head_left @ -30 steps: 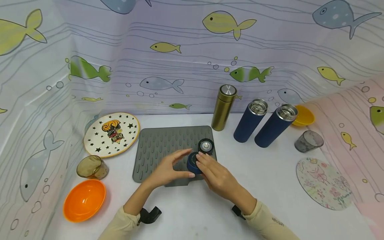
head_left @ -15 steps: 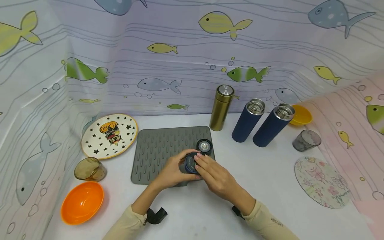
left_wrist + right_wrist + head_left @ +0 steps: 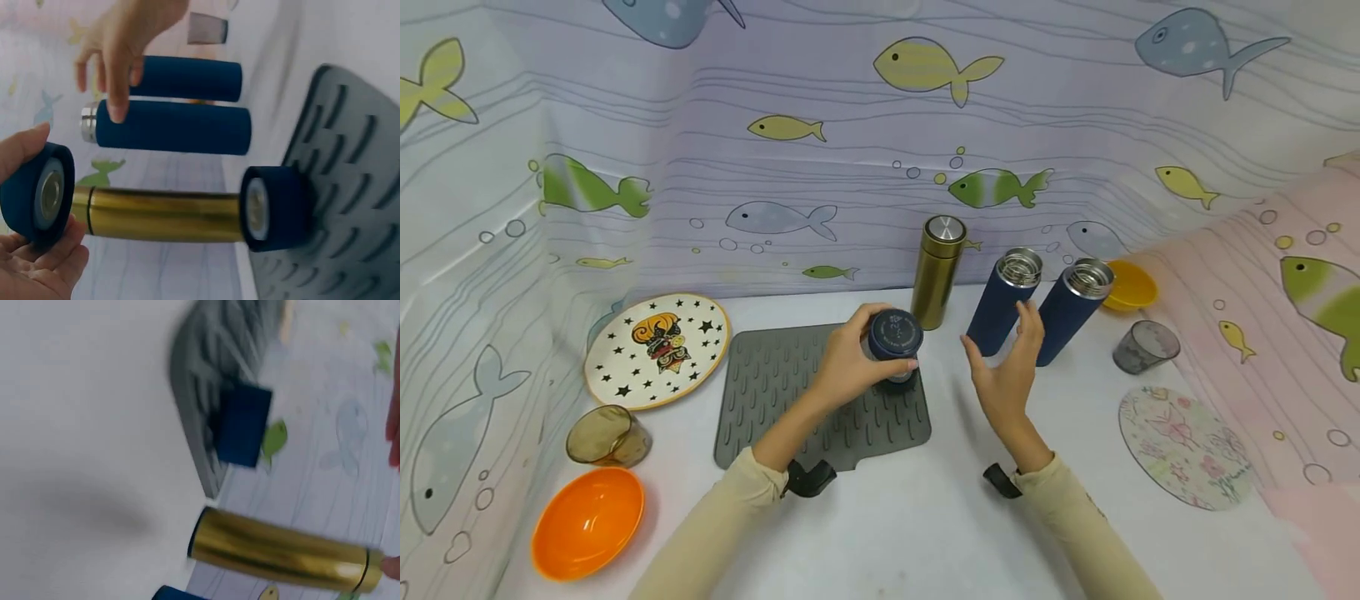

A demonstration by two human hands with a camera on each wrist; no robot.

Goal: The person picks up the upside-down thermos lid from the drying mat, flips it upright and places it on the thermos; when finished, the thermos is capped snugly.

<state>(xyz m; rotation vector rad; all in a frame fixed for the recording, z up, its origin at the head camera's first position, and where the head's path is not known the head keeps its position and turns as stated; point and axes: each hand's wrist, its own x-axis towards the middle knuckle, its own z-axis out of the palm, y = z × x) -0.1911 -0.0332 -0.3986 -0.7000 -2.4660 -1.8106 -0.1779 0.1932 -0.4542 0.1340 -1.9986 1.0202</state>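
While the left hand (image 3: 850,367) grips a navy lid (image 3: 895,335) above the grey mat (image 3: 775,392), it hides most of a second lid (image 3: 275,209) there; the right hand (image 3: 1009,375), fingers spread and holding nothing, covers part of the nearer navy flask (image 3: 1000,304).

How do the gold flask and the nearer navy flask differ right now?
The gold flask is capped with a silver-topped lid; the navy flask is uncapped, its steel mouth open. The gold flask is glossy metal, the navy flask matte. The open right hand reaches toward the navy flask, not the gold flask. Both stand upright on the white table.
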